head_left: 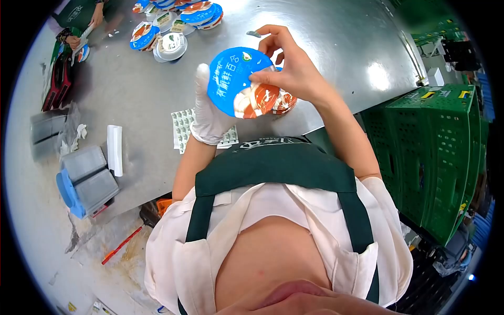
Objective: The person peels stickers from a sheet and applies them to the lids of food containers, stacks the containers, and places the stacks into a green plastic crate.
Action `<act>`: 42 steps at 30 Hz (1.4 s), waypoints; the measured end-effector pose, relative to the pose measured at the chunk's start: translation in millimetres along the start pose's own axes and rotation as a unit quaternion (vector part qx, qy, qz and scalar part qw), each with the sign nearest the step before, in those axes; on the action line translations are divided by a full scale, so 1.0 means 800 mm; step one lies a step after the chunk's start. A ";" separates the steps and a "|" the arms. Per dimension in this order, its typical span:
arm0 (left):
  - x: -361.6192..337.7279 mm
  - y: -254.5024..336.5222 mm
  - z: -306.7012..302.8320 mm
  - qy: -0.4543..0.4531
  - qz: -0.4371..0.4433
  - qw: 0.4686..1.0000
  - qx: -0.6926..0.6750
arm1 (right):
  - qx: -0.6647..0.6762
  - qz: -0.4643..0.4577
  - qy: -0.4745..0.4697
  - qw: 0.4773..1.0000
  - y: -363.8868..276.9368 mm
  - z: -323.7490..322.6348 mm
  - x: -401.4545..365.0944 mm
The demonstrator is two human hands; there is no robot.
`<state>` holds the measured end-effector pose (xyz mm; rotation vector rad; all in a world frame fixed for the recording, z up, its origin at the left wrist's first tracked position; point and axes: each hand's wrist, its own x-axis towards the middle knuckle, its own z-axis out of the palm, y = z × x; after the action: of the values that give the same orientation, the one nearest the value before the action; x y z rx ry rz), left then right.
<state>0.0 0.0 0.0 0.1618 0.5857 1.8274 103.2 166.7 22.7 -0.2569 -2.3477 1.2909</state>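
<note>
As the gloved left hand point(207, 102) supports the blue pack point(239, 84), its finger closure hidden, the right hand point(286, 63) spreads, thumb touching it; the table's point(357, 58) edge runs right.

Lid point(231, 68): bright blue, white characters, orange-brown and white picture. Left hand point(210, 113): white-gloved. Sheet point(182, 126): white, patterned with rows of small green marks. Apron point(273, 170): dark green, white lettering, 2 matching green straps point(200, 218). Shirt point(170, 247): off-white. Table point(152, 94): silver-grey. Crates point(420, 152): green, with yellow labels point(464, 94).
</note>
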 end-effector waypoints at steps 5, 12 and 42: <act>-0.005 -0.012 -0.003 0.037 0.000 0.999 0.027 | 0.104 0.046 0.078 0.990 0.018 0.006 -0.014; -0.007 -0.005 0.001 0.075 0.007 0.993 0.088 | 0.039 0.012 -0.060 0.997 -0.005 -0.019 -0.033; -0.047 0.021 -0.105 0.195 0.018 0.901 0.386 | -0.045 0.206 0.071 0.975 0.112 -0.013 -0.092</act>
<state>-35.0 -64.5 -58.3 0.3380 1.5904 1.5737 168.7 196.2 -69.3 -0.8757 -2.3064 1.2927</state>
